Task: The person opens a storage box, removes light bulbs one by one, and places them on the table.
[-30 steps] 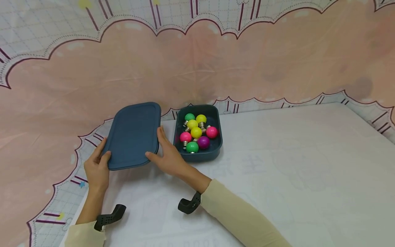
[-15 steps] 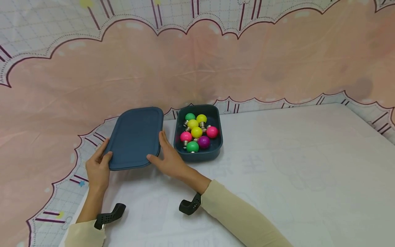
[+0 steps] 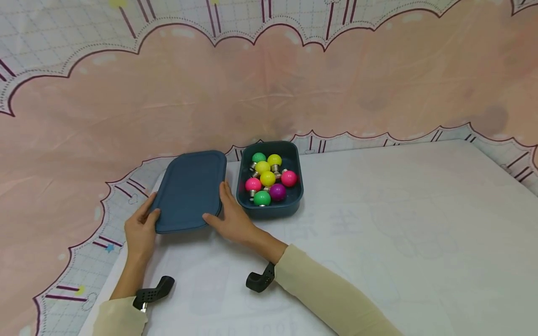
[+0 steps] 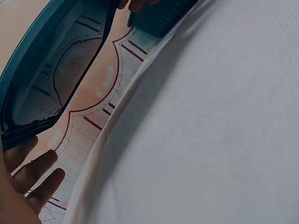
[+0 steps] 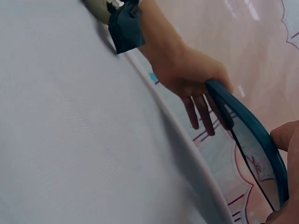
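A dark blue lid [image 3: 189,189] is held just above the white table, left of an open dark blue box [image 3: 273,210]. The box holds several coloured bulbs [image 3: 267,178], green, yellow, pink and purple. My left hand [image 3: 147,219] grips the lid's near left edge, thumb on top and fingers [image 4: 37,179] beneath. My right hand [image 3: 216,205] holds the lid's right edge, next to the box. The left wrist view shows the lid's underside [image 4: 51,70]. In the right wrist view the lid [image 5: 252,154] is tilted above the table edge, between the left hand [image 5: 191,79] and my right thumb [image 5: 285,135].
A white cloth covers the table [image 3: 399,210], which stretches to the right and the front. A pink patterned backdrop [image 3: 269,84] hangs behind and drapes past the table's left edge [image 3: 126,252]. Black camera mounts [image 3: 153,293] sit at both wrists.
Both hands have carried the lid to the right, closer to the box, and it now lies lower and flatter. The box and the bulbs have not moved.
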Available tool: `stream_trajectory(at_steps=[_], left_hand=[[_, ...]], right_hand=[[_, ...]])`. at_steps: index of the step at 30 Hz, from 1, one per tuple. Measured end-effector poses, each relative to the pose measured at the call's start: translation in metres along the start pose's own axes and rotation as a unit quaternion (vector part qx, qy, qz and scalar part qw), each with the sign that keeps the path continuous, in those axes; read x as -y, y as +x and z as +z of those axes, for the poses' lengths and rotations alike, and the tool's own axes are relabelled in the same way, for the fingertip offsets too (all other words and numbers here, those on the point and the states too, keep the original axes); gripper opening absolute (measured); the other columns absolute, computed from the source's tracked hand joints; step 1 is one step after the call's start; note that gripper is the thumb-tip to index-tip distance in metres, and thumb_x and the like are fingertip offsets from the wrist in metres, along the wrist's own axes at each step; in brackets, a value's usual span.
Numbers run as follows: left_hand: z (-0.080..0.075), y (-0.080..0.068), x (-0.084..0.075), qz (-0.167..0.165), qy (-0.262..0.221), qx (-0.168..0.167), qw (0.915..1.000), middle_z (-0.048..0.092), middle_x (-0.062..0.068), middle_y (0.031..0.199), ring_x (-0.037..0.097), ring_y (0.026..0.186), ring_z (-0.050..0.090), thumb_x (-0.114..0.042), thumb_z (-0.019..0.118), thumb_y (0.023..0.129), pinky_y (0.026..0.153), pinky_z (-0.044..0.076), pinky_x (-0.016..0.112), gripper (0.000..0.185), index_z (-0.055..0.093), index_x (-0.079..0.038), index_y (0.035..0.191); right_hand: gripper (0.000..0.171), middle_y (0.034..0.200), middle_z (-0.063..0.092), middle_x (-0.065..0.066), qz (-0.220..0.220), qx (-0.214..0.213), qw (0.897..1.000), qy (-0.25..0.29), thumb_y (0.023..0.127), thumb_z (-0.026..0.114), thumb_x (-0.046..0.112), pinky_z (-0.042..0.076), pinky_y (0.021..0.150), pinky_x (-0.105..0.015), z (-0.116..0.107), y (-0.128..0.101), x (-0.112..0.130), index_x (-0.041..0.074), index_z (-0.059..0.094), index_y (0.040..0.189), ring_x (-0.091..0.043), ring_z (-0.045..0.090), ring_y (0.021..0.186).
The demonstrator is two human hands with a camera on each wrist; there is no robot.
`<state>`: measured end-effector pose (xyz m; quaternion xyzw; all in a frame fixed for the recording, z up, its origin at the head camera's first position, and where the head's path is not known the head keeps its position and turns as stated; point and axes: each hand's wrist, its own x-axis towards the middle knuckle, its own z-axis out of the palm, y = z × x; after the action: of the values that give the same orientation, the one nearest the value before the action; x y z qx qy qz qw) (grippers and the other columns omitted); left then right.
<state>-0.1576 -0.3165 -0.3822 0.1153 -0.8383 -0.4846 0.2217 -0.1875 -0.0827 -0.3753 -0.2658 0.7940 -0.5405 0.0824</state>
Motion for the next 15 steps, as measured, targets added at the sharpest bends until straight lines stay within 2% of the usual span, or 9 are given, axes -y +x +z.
stream_trajectory(at_steps=[4, 9, 15], left_hand=[[0.001, -0.001, 0.001, -0.003, 0.003, 0.005, 1.0000, 0.048, 0.003, 0.140, 0.014, 0.124, 0.049, -0.018, 0.048, 0.100, 0.087, 0.039, 0.007, 0.041, 0.049, -0.023, 0.141], [0.001, -0.002, 0.002, -0.002, -0.009, 0.020, 0.9998, 0.049, 0.007, 0.140, 0.010, 0.120, 0.051, -0.017, 0.050, 0.099, 0.085, 0.040, 0.006, 0.042, 0.050, -0.020, 0.141], [0.001, -0.003, 0.008, -0.008, 0.007, 0.042, 0.9991, 0.051, 0.012, 0.137, 0.008, 0.121, 0.050, -0.019, 0.052, 0.098, 0.084, 0.039, 0.005, 0.043, 0.049, -0.016, 0.141]], right_hand=[[0.085, 0.159, -0.008, -0.001, 0.010, 0.003, 1.000, -0.007, 0.096, 0.056, 0.035, 0.010, 0.115, -0.037, 0.001, 0.000, -0.003, 0.009, -0.001, 0.154, -0.012, -0.003, 0.143], [0.085, 0.160, -0.006, -0.003, 0.012, -0.001, 1.000, -0.022, 0.095, 0.058, 0.032, 0.010, 0.115, -0.036, 0.003, 0.001, -0.009, 0.007, 0.001, 0.154, -0.011, -0.004, 0.143], [0.088, 0.159, -0.008, -0.005, 0.030, -0.003, 0.999, -0.038, 0.094, 0.058, 0.035, 0.009, 0.115, -0.039, 0.009, 0.001, -0.016, 0.007, 0.000, 0.154, -0.013, -0.005, 0.143]])
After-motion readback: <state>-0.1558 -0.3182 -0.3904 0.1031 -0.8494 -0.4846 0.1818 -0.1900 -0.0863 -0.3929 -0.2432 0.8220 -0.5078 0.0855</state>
